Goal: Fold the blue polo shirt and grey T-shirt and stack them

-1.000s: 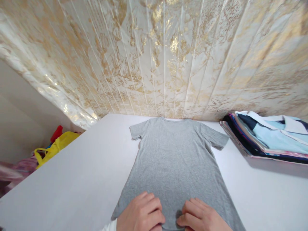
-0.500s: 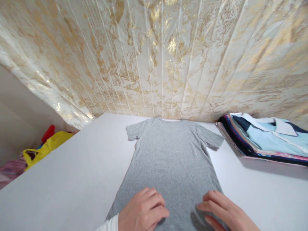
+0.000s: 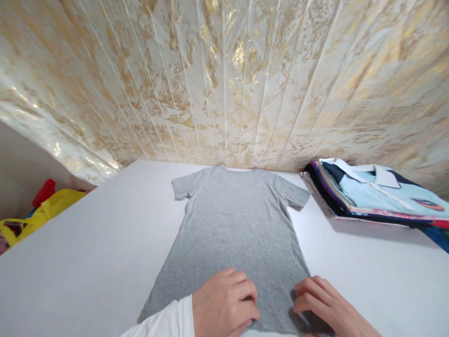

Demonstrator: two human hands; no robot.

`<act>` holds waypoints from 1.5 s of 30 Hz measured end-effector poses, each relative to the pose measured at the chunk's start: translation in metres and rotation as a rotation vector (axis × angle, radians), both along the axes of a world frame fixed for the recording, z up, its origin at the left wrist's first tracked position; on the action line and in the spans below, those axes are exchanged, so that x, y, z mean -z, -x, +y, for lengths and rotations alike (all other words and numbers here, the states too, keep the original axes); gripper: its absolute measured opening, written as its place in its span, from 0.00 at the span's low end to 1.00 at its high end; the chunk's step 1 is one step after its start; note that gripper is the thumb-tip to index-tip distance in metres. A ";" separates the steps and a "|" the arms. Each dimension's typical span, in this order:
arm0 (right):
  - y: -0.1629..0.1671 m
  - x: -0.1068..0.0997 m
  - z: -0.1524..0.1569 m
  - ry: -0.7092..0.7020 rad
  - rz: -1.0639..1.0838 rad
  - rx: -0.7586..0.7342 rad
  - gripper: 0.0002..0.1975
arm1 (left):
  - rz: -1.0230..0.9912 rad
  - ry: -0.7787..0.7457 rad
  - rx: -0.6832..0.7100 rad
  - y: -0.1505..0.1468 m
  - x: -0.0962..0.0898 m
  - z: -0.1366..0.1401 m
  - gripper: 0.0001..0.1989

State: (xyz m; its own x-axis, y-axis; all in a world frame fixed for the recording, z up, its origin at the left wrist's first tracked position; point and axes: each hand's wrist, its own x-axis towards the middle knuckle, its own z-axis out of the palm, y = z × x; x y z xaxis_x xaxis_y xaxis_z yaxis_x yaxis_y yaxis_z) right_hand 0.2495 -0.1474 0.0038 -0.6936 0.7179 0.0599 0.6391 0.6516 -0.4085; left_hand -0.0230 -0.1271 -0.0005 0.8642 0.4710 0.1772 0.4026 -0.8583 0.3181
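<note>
A grey short-sleeved T-shirt (image 3: 231, 224) lies spread out, its neck at the far side and its bottom hem close to me. Over its lower middle is my left hand (image 3: 226, 302), in a white sleeve, with loosely bent fingers and nothing visible in them. To the right, my right hand (image 3: 324, 299) is at the shirt's lower right part, its fingers curved downward and apart from the thumb, casting a shadow on the cloth. The right thumb is mostly cut off by the lower picture edge.
A stack of folded clothes (image 3: 365, 192), topped by a light blue polo shirt, sits at the right on the white table (image 3: 91, 243). A gold-patterned curtain (image 3: 224, 84) hangs behind. Beyond the table's left edge are a yellow bag (image 3: 52, 210) and a red item (image 3: 44, 193).
My left hand has moved slightly right over the shirt; my right hand has barely shifted. The view has turned a little right and down, bringing the shirt's hem into sight.
</note>
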 end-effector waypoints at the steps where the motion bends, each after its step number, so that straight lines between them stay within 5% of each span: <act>1: 0.001 0.000 0.000 0.018 -0.003 -0.001 0.04 | 0.008 0.007 0.017 -0.005 0.000 0.003 0.02; 18: 0.008 0.012 0.000 0.014 -0.040 0.040 0.09 | -0.161 0.165 0.023 -0.022 0.023 0.016 0.08; 29: -0.036 0.006 -0.006 0.331 -0.123 0.223 0.07 | -0.033 0.035 0.128 -0.023 0.025 0.015 0.13; 38: -0.026 -0.017 0.020 0.114 -0.127 0.155 0.10 | 0.098 -0.167 0.259 -0.032 -0.003 0.028 0.12; 42: -0.005 -0.024 0.053 0.010 -0.024 0.100 0.11 | 0.051 -0.369 0.298 -0.056 0.017 0.037 0.17; 45: 0.005 -0.003 0.091 -0.127 0.017 0.081 0.16 | -0.006 -0.496 0.315 -0.069 0.047 0.043 0.17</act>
